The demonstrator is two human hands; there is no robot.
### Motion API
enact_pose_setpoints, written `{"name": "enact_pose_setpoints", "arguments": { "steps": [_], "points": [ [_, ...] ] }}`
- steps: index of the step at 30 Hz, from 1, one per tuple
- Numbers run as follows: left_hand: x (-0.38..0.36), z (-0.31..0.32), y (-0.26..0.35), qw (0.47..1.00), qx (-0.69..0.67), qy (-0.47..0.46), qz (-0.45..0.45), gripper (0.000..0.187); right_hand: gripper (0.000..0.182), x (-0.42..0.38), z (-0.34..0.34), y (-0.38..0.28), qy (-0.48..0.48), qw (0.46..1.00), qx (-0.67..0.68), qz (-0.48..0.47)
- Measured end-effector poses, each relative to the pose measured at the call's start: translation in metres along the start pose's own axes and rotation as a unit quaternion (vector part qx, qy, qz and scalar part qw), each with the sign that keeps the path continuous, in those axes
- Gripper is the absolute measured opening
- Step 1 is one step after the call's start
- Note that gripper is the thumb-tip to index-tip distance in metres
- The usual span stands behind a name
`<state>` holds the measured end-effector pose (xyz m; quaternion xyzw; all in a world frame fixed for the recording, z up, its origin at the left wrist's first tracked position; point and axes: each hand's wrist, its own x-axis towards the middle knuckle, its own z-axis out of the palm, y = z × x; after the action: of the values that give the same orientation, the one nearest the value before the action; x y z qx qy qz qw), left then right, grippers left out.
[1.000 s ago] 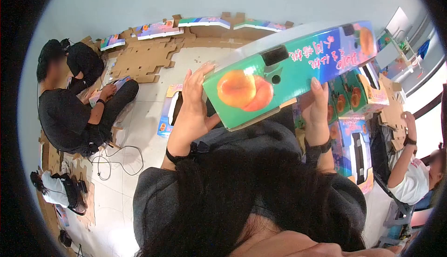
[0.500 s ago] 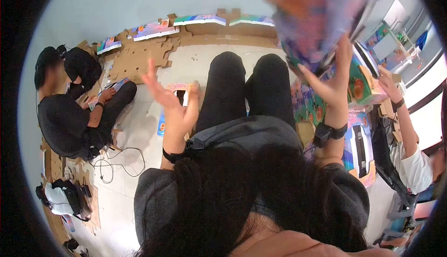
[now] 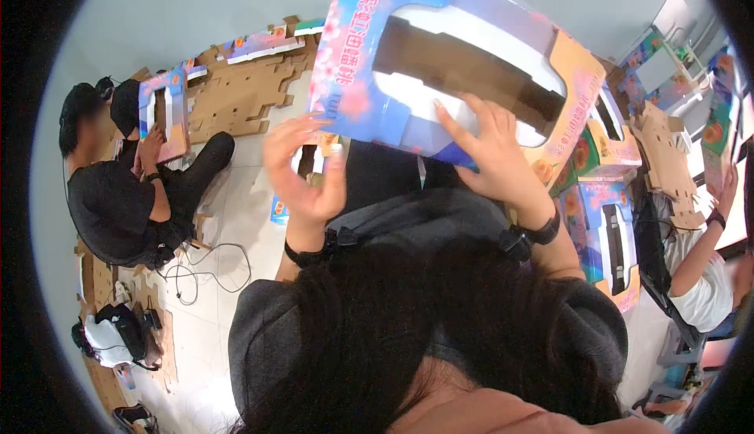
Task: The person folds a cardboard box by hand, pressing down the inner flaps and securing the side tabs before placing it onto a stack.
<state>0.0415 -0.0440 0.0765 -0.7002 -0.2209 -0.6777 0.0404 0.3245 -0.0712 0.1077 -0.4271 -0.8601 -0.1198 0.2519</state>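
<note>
A colourful printed cardboard fruit box [image 3: 424, 131] with Chinese lettering is raised in front of me, tilted. A large cut-out in its face shows brown cardboard inside. My right hand [image 3: 499, 151] grips its lower edge, fingers spread over the face by the cut-out and thumb below. My left hand [image 3: 302, 175] is at the box's lower left corner. Its curved fingertips are right at that corner and its thumb stands apart from them. Behind the left hand, a similar box [image 3: 279, 210] on the floor is partly hidden.
To my right stand more printed boxes [image 3: 605, 234]. A person [image 3: 118, 206] sits on the left with another box [image 3: 174, 112]; a second person [image 3: 699, 277] at right holds a printed piece. Flat brown cardboard [image 3: 236, 100] lies ahead, and black cables [image 3: 208, 265] cross the floor.
The box has swung from the upper right to the front centre, its face now toward me. My right hand moved left with it; the left hand's fingers have curled toward its corner.
</note>
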Motion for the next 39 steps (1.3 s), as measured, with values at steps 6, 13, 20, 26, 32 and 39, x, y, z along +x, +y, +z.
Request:
{"name": "enact_pose_setpoints", "arguments": {
  "steps": [6,13,20,26,32,39],
  "points": [
    [0.014,0.036,0.011,0.973,0.012,-0.232,0.017,0.039,0.083,-0.004,0.033,-0.009,-0.041,0.998,0.013,-0.042],
    [-0.016,0.071,-0.021,0.955,0.107,-0.277,0.012,0.034,0.062,-0.011,0.054,-0.011,-0.032,0.996,-0.013,-0.076],
    [-0.027,0.077,-0.027,0.961,0.138,-0.240,0.012,0.015,0.049,-0.006,0.019,-0.012,0.065,0.996,0.057,-0.036],
    [-0.032,0.081,-0.019,0.959,0.163,-0.231,0.015,0.010,0.032,-0.014,0.049,0.009,0.085,0.995,-0.031,0.049],
    [-0.032,0.082,-0.021,0.956,0.175,-0.238,0.009,0.010,0.037,-0.011,0.054,0.015,0.108,0.993,-0.033,0.027],
    [-0.033,0.077,-0.016,0.958,0.176,-0.227,0.011,0.009,0.034,-0.011,0.051,0.009,0.097,0.995,-0.019,0.025]
  ]
}}
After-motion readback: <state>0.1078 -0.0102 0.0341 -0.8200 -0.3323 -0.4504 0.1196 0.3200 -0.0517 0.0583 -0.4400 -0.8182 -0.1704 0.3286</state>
